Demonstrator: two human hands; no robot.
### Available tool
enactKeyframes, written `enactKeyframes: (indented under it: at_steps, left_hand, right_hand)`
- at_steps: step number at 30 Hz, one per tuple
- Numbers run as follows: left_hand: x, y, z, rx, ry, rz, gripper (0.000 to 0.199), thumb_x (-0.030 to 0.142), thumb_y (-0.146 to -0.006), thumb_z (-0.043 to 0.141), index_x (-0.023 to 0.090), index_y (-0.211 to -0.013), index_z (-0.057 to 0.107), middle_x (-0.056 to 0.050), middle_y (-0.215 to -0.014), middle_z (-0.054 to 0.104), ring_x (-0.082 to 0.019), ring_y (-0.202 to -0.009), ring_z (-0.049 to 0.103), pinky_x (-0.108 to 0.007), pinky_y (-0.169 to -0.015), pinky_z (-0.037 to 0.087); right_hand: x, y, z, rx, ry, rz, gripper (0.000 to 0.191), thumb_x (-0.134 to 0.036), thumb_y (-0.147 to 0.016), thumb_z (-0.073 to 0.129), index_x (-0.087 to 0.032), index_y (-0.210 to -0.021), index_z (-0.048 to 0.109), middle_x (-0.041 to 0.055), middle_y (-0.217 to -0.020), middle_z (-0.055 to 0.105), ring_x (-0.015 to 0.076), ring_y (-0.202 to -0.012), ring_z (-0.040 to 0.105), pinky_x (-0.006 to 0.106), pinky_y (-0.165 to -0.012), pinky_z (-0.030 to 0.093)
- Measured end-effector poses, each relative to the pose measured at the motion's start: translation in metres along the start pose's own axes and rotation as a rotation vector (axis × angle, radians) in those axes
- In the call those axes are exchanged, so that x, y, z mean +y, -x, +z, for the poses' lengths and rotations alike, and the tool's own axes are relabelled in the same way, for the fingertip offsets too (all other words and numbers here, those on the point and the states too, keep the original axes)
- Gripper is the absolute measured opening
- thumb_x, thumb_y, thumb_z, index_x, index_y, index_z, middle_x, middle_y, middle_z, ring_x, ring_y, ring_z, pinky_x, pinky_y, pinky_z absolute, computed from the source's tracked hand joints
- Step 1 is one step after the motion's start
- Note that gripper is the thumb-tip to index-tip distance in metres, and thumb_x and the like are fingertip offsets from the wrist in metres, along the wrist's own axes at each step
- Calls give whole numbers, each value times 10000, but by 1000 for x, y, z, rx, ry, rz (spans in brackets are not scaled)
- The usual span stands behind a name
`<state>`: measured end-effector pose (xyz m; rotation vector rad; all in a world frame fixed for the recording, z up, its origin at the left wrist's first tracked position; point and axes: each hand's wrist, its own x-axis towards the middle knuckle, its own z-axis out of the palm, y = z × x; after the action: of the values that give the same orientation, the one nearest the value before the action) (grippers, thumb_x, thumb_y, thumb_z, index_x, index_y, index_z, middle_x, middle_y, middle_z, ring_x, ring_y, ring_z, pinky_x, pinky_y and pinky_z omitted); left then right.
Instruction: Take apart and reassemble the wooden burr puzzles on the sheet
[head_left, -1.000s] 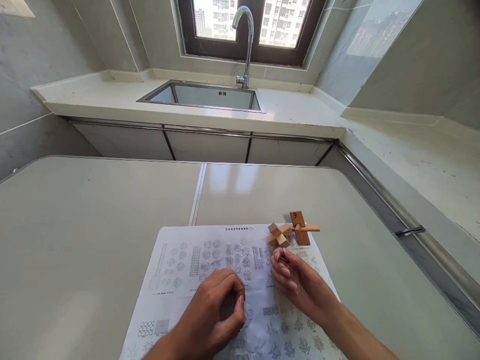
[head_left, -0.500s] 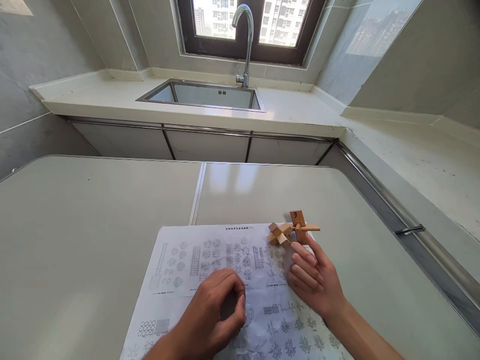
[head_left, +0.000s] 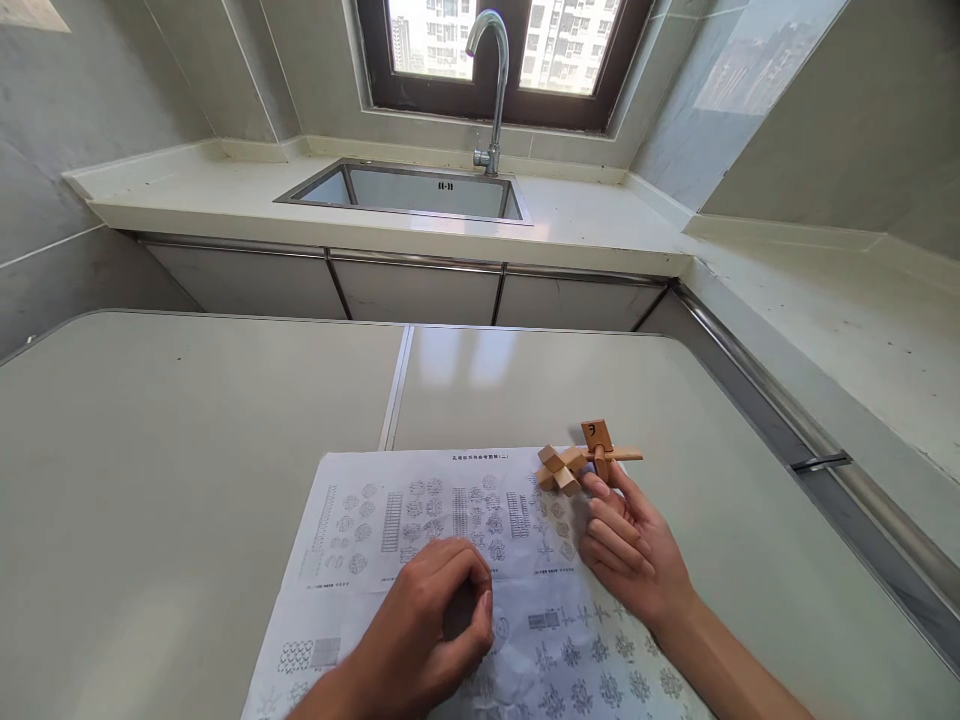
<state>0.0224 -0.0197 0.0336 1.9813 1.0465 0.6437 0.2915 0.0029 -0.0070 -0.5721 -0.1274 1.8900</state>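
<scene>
My right hand [head_left: 636, 550] has its thumb and index finger closed around the lower end of a wooden interlocking puzzle [head_left: 598, 437]. This puzzle has crossed flat pieces and a dark mark on its upright face. Just left of it, a second, lighter wooden burr puzzle [head_left: 560, 470] sits at the top right corner of the printed instruction sheet [head_left: 442, 600]. My left hand [head_left: 427, 625] rests on the middle of that sheet, its fingers curled and thumb drawn in; nothing shows in it.
The sheet lies on a pale table [head_left: 150, 500] with a seam [head_left: 396, 390] running across it. Beyond the table stands a counter [head_left: 592, 215] with a sink [head_left: 420, 190] and a tall faucet [head_left: 499, 90] below a window. Another counter [head_left: 847, 310] runs along the right.
My right fingertips have shifted slightly and now close on the lower end of the marked puzzle. My left hand and the lighter puzzle stay in place.
</scene>
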Motion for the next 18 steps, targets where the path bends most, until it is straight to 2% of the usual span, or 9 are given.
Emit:
enactKeyframes:
  at_steps: [6, 9, 13, 18]
  left_hand:
    - [-1, 1, 1, -6, 6, 3, 137, 132, -925, 478, 232, -833, 490, -27, -841, 653, -190, -793, 595, -313, -738, 504]
    - [-1, 1, 2, -4, 6, 2, 134, 135, -934, 476, 230, -842, 494, -26, -852, 653, -189, -803, 596, -314, -750, 505]
    - [-1, 2, 1, -6, 4, 3, 132, 135, -933, 479, 228, -842, 499, -28, -852, 656, -188, -804, 595, -314, -755, 509]
    - [2, 1, -1, 0, 1, -16, 133, 147, -931, 486, 225, -825, 505, -35, -843, 657, -195, -801, 594, -321, -755, 517]
  right_hand:
    - [0, 1, 4, -11, 19, -17, 286, -403, -1063, 657, -233, -861, 546, -163, -405, 286, 37, -316, 39, 126, -318, 123]
    - [1, 4, 10, 45, 96, -56, 312, -418, -1025, 717, -229, -843, 548, -159, -418, 286, 39, -348, 25, 148, -332, 138]
    - [8, 8, 19, 152, 312, -141, 368, -490, -1003, 726, -233, -808, 548, -144, -427, 282, 58, -384, 60, 182, -364, 198]
    - [22, 16, 23, 193, 692, -261, 532, -681, -944, 695, -234, -729, 502, -116, -464, 302, 73, -421, 174, 195, -405, 242]
